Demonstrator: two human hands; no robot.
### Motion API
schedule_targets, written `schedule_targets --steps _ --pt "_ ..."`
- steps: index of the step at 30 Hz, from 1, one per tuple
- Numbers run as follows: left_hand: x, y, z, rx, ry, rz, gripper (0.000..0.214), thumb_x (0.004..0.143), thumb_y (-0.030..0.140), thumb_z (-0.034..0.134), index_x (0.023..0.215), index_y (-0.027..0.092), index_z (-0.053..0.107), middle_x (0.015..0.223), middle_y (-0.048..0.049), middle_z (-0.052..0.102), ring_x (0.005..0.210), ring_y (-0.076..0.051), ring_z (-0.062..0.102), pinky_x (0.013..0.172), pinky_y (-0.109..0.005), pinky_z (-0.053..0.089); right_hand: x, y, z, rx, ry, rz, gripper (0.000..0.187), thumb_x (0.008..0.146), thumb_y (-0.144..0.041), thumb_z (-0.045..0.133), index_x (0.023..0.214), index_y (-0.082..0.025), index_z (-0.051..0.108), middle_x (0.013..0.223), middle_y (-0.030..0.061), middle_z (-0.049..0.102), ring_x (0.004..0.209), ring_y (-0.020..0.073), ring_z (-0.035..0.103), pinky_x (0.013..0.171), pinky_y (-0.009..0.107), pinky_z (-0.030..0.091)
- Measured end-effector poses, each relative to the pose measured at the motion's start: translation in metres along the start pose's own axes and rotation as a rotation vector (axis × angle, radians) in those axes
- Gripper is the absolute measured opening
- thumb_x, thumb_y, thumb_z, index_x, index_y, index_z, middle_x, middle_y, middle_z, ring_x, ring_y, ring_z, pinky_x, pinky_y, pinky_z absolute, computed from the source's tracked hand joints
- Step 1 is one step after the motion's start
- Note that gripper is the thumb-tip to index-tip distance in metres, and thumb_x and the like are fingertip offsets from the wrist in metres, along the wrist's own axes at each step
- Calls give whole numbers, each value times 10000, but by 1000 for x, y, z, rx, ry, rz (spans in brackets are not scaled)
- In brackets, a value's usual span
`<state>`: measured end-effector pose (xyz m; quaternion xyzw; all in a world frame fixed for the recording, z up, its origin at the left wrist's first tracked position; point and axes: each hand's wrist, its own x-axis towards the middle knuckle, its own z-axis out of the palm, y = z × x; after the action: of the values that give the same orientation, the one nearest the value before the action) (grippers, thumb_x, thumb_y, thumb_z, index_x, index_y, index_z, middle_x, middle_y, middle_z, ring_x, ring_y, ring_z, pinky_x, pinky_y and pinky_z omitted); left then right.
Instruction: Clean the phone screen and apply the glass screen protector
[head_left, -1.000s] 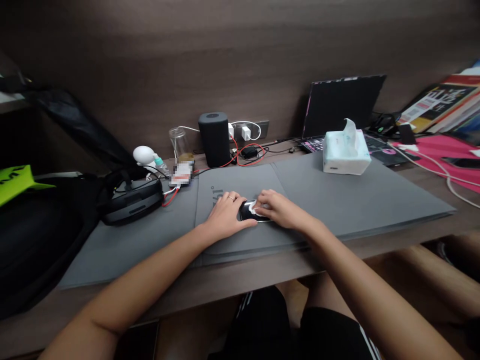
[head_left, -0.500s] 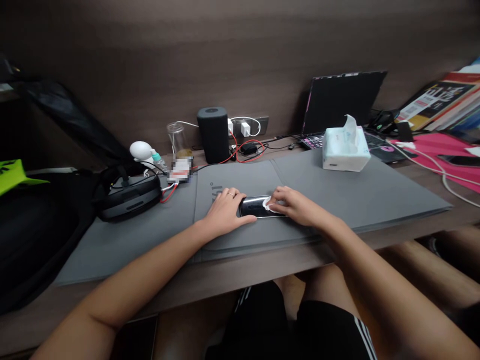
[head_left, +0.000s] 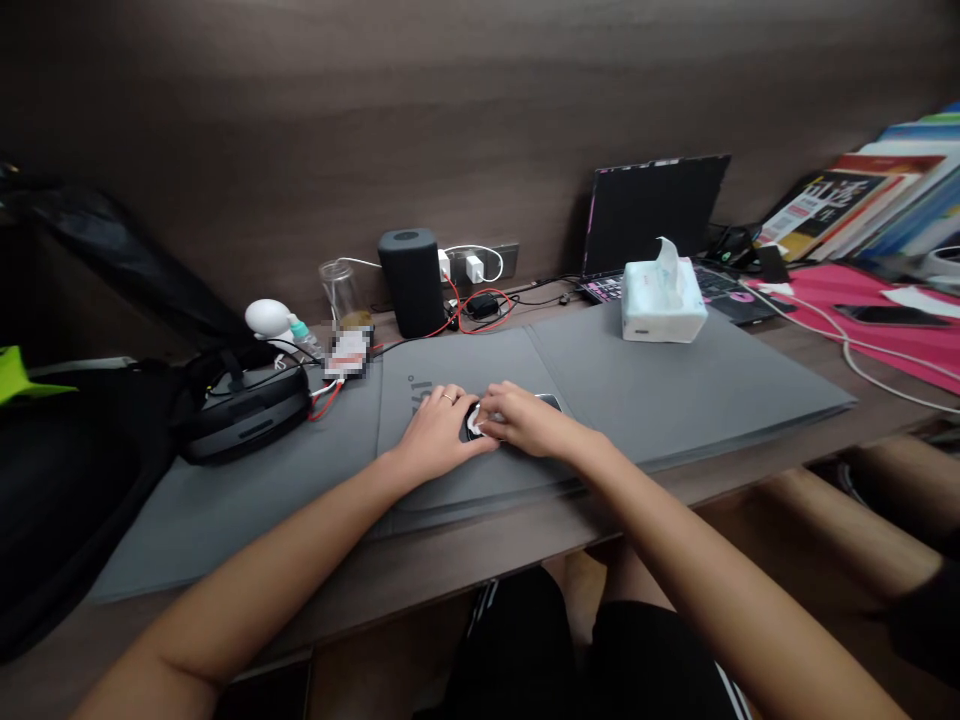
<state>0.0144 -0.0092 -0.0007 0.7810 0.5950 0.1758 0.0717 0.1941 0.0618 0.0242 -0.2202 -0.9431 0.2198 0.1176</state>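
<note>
Grey felt covers most of the desk as a desk mat (head_left: 675, 390), and a black smartphone (head_left: 550, 402) lies flat on it, near the mat's middle and close to the front edge. Only the phone's right end and a bit of its left end show; the hands cover the rest. The left hand (head_left: 433, 436) rests on the mat at the phone's left end, fingers stretched forward and close together, a ring on one of them. Whether it grips the phone or only steadies it cannot be told. The right hand (head_left: 525, 420) lies over the screen with its fingers bunched on a white tissue wad (head_left: 474, 420), pressing it against the glass.

A soft tissue pack (head_left: 661, 304) stands on the mat's far right part, well apart from the hands, with one sheet sticking up out of its slot. Behind the mat's left part stands a clear glass tumbler (head_left: 340, 290) with something yellowish at its bottom. It is just left of a dark cylindrical speaker (head_left: 409, 281). A small bottle (head_left: 303, 334) with a teal cap stands left of the tumbler; its contents cannot be made out.
</note>
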Motion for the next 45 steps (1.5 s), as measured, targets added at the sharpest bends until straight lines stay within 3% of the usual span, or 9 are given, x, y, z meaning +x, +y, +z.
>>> schedule_targets --steps 7,11,24,37,41,45 --pt "0 1 -2 -16 -1 -20 575 834 607 669 1239 207 593 1202 -103 584 1112 -313 522 943 -456 466 -43 36 -25 -2 24 99 196 957 -321 535 882 -194 663 899 79 590 887 240 541 822 367 417" --pt "0 2 -3 -22 -3 -26 565 833 605 669 1222 202 602 1193 -106 589 1111 -317 525 951 -467 466 -57 45 -34 -8 33 150 236 959 -361 518 853 -198 651 899 80 589 884 243 537 813 375 419" --pt "0 2 -2 7 -4 6 507 858 580 656 1170 183 613 1161 -107 582 1089 -307 514 951 -459 461 -6 2 3 -1 29 -4 168 964 -245 539 845 -178 636 906 78 569 885 226 516 828 349 423" --pt "0 3 -4 -17 11 -8 568 846 599 660 1227 181 608 1189 -108 588 1103 -306 519 960 -459 467 -58 46 -37 -27 22 135 280 977 -392 477 876 -195 648 908 87 585 888 249 533 820 386 424" --pt "0 4 -4 -6 14 -3 575 844 603 662 1220 171 615 1183 -112 585 1101 -308 518 960 -465 466 -54 41 -33 -40 31 135 264 976 -371 484 851 -196 636 899 86 583 885 247 535 816 387 426" --pt "1 3 -3 8 12 5 573 840 610 663 1198 165 622 1167 -114 585 1091 -310 520 945 -462 469 -33 24 -17 -21 28 60 221 982 -325 491 875 -195 634 928 89 583 903 241 535 813 376 433"
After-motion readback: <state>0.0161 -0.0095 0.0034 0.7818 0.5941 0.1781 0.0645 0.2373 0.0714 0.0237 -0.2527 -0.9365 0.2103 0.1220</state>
